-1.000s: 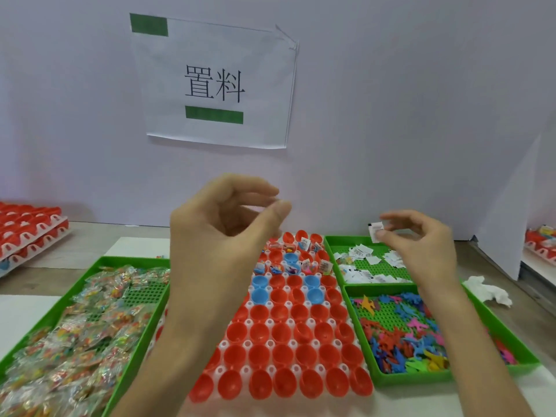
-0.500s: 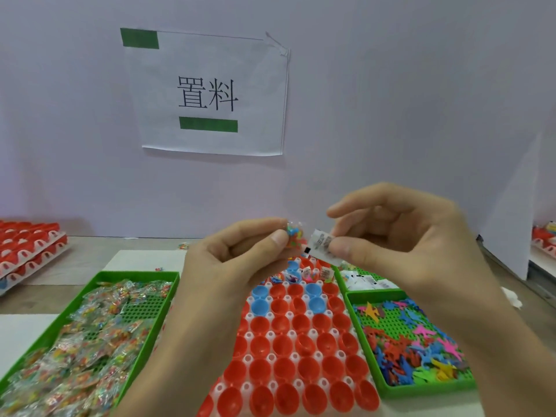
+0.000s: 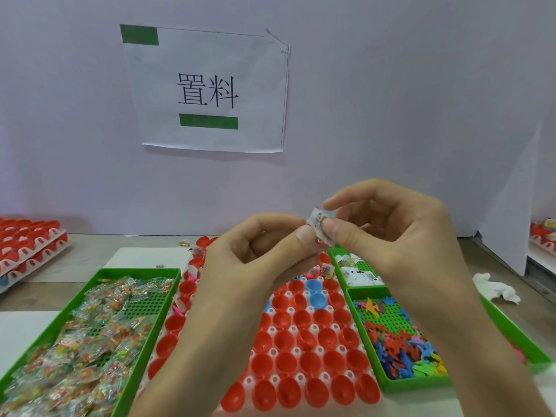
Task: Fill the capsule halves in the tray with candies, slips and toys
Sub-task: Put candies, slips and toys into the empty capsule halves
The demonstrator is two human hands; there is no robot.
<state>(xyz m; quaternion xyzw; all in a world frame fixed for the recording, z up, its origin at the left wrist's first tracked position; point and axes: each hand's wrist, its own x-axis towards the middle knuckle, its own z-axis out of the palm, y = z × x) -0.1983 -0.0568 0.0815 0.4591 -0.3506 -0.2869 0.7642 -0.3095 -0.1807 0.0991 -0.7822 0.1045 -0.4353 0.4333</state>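
Left hand (image 3: 255, 266) and right hand (image 3: 400, 245), fingers (image 3: 338, 233) clamped on one printed slip (image 3: 318, 220), above the capsule tray (image 3: 272, 353); candies (image 3: 90, 341) at eight o'clock.

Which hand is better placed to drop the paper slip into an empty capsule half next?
Right, probably. The right hand pinches the paper slip between thumb and forefinger above the capsule tray, with empty red halves below; the left hand only touches its edge.

The capsule tray (image 3: 316, 328) lies beneath the left hand (image 3: 258, 251) and right hand (image 3: 391, 236), which pinch a slip (image 3: 318, 220) between them. The candy bin (image 3: 135, 270) sits left of the left hand. Beneath the right hand lie the slip bin (image 3: 362, 267) and, nearer, the toy bin (image 3: 415, 383).
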